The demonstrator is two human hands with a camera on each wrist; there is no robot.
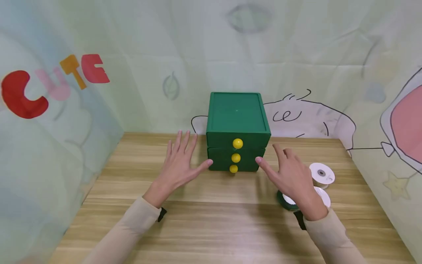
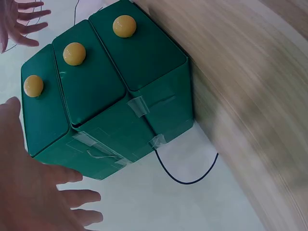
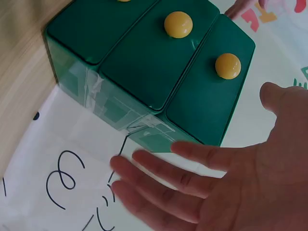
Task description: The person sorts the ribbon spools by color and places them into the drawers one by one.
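Observation:
A green drawer box with three stacked drawers stands against the back of the table. Each drawer front bears a round yellow knob, and all three look closed. My left hand is held out at the box's left side, fingers spread and thumb toward the drawers. On the other side my right hand reaches forward with extended fingers, its thumb near the box's lower right. Both palms face the box and hold nothing. Clear tape strips join the drawer units along the side in the left wrist view.
To the right sits a white ribbon spool. A second white spool and a dark green roll are partly hidden beneath my right hand and wrist. Printed cloth walls enclose the wooden table at the back and sides.

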